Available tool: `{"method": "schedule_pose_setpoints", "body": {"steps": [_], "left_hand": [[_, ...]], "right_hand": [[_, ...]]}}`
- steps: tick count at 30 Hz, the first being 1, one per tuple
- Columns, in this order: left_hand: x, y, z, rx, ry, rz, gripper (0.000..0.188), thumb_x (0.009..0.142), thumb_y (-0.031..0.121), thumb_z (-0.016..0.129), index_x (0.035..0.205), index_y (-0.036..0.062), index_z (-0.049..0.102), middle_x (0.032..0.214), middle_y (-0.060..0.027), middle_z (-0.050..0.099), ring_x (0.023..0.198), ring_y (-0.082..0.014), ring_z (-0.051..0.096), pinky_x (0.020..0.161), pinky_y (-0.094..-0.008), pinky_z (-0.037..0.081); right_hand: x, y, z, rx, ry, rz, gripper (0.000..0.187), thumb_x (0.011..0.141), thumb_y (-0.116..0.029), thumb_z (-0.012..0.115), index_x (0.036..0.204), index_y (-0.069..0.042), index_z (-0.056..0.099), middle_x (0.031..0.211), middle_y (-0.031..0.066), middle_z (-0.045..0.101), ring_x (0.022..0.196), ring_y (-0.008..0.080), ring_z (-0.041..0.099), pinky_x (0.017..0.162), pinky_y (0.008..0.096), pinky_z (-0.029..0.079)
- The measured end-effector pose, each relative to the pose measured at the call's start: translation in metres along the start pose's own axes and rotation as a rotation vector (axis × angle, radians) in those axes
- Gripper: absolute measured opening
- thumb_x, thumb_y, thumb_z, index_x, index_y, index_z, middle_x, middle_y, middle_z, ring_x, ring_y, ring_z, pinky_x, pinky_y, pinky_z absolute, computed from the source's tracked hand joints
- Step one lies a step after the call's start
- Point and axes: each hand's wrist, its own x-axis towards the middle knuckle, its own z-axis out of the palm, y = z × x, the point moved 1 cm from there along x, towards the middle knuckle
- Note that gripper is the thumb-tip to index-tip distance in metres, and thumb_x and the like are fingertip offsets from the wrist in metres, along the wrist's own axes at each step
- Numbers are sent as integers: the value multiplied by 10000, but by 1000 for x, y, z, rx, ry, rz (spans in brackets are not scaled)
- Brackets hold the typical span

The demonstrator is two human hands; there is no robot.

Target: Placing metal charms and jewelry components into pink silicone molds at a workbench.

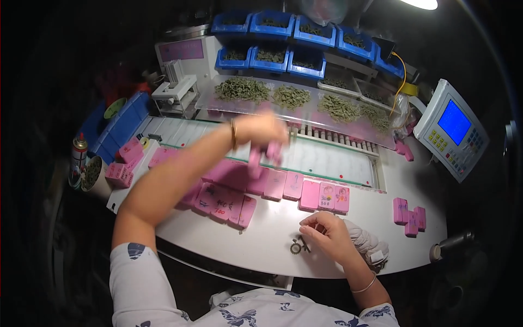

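My left hand (pixel 261 131) is raised over the middle of the bench and blurred by motion. Its fingers point down around pink blocks (pixel 255 161), smeared like the hand, so their number is unclear. My right hand (pixel 329 237) rests low over the white tabletop, fingers loosely bent, thumb a little apart and nothing visible between them. Just beside its thumb lies a small dark bronze metal piece (pixel 297 247) with a toothed ring and a bar. Across the bench runs a row of pink blocks (pixel 293 186), some with handwriting; a nearer cluster of pink blocks (pixel 224 204) stands left of centre.
Clear trays of greenish small pieces (pixel 242 90) stand behind, below blue bins (pixel 272 24). A control panel with a blue screen (pixel 454 122) is at right, near more pink blocks (pixel 408 216). White cloth (pixel 362 240) lies beside my right wrist. A spray can (pixel 79 151) stands far left.
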Motion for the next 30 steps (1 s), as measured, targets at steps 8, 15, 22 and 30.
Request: {"method": "schedule_pose_setpoints", "body": {"steps": [8,15,22,30], "left_hand": [[83,66,-79,-861,367,45,436,930,309,603,761,-90,564,883,-229,655,532,-351,648,543,-456,605],[15,32,83,-1137,216,118,188,920,98,539,1074,-10,529,815,-79,575,669,-170,602,626,-330,555],[-59,42,165,-1250,212,285,141,945,18,435,1079,18,477,880,-43,494,763,-99,458,724,-251,426],[-87,39,197,-1211,384,265,214,958,25,452,1170,9,437,1067,-110,537,810,-126,603,709,-253,532]], "right_hand": [[0,-8,1,81,61,-30,208,843,-115,712,1024,-17,678,833,55,606,620,82,554,564,234,461],[-6,7,-6,249,252,-21,147,898,-29,613,1034,-16,668,814,9,584,625,42,484,557,196,400],[7,3,-4,906,132,162,170,982,-159,555,1094,-40,603,926,1,636,752,36,541,623,178,414],[-1,5,-5,774,89,191,129,934,-133,620,1036,-54,620,862,-25,614,745,15,521,597,156,372]]}}
